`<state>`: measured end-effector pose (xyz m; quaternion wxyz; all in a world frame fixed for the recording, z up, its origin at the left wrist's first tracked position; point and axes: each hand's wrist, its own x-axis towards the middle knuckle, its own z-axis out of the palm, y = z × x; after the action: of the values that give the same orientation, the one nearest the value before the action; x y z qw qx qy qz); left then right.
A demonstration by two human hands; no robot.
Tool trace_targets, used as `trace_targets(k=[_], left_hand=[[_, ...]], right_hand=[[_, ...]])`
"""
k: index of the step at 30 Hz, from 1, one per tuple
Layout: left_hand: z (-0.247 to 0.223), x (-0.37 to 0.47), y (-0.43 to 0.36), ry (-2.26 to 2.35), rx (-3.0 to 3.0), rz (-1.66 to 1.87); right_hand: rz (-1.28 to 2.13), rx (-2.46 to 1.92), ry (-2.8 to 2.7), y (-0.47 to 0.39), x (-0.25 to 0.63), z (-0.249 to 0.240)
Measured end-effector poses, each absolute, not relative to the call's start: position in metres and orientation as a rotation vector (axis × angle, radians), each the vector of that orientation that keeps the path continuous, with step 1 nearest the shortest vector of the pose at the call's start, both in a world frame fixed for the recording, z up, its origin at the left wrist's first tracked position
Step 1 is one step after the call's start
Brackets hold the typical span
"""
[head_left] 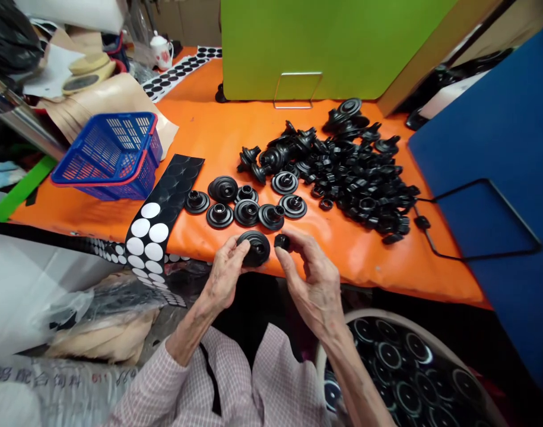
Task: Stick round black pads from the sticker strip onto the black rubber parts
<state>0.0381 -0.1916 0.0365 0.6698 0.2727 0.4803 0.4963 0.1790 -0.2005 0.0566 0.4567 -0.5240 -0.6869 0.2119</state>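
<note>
Room between basket (140, 172) and pile (364, 187) (seemingly).

Just below the centre of the frame, a black stepped disc (257, 252), round and glossy, with concentric ridges and a raised middle, held tilted. Just to the right at nearly the same height, apart from it, a small black knob (282, 241), short and stubby, held up and partly covered. Directly above, around the centre, a loose cluster of black flanged discs (247, 212), lying mostly flat with stems upward, some touching. From centre to right, a dense heap of small black fittings (364, 193), tumbled at mixed angles.
</note>
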Motion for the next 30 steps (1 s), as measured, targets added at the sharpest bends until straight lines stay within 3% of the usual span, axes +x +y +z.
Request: trace_targets(k=[16, 27, 30], left_hand=[[0.035, 0.045, -0.197, 1.102, 0.799, 1.129], [0.048, 0.037, -0.199, 0.943, 0.802, 1.097], [0.049, 0.036, -0.202, 0.96, 0.881, 1.12]], right_hand=[[0.338, -1.341, -1.828, -0.209, 0.172, 0.034], [1.277, -1.338, -1.249, -0.207, 0.173, 0.046], [1.297, -1.284, -1.174, -0.209, 0.166, 0.043]])
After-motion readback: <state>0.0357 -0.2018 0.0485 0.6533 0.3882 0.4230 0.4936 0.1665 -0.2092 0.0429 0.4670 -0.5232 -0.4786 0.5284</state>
